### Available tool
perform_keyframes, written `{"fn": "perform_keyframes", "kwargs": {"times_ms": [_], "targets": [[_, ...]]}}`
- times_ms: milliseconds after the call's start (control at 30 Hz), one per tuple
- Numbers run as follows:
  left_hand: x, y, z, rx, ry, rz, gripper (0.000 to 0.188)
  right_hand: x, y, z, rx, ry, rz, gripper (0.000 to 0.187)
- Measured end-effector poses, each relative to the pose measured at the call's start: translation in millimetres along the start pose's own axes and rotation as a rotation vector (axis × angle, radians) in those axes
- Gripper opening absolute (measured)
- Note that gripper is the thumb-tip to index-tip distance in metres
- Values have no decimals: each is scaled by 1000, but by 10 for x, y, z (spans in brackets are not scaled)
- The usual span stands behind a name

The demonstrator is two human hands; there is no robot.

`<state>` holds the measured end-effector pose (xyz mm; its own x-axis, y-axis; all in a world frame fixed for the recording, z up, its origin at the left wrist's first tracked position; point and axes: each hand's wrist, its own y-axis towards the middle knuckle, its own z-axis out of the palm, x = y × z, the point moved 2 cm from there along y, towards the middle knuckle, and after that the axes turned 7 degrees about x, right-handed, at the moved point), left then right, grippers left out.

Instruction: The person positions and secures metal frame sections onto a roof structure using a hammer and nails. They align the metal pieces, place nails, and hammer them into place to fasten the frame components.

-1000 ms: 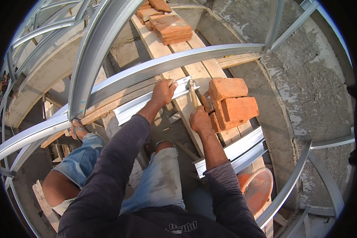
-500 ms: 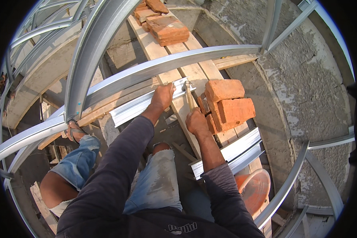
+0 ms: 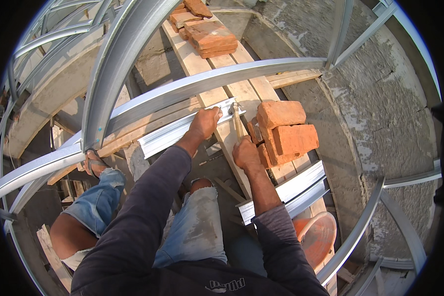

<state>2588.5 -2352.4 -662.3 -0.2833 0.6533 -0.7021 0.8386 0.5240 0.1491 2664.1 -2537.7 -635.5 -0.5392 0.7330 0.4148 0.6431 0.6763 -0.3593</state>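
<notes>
My right hand is wrapped round the wooden handle of a hammer. The hammer's head rests at the far right end of a silvery metal channel, which lies across the edge of the wooden planks. My left hand is closed over the same channel, a little left of the hammer head, with thumb and fingers pinched together. Whatever is between those fingers is too small to make out. Close to the right of the hammer sit stacked orange bricks.
A second metal piece lies across the planks beyond my right forearm, near an orange bucket. More bricks are piled at the far end. A curved metal beam crosses above the planks. A rough concrete wall curves along the right.
The whole view has shifted very slightly. Both hands and the hammer stay in nearly the same places on the metal channel.
</notes>
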Motion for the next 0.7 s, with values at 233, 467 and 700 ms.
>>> {"fn": "perform_keyframes", "kwargs": {"times_ms": [233, 467, 700], "targets": [[61, 22, 73, 13, 64, 48, 26, 20, 3, -10, -48, 5, 1, 34], [42, 23, 75, -14, 83, 80, 26, 460, -557, -638, -318, 159, -257, 30], [-18, 6, 18, -5, 68, -5, 22, 894, -1084, -1058, -715, 510, -691, 21]]}}
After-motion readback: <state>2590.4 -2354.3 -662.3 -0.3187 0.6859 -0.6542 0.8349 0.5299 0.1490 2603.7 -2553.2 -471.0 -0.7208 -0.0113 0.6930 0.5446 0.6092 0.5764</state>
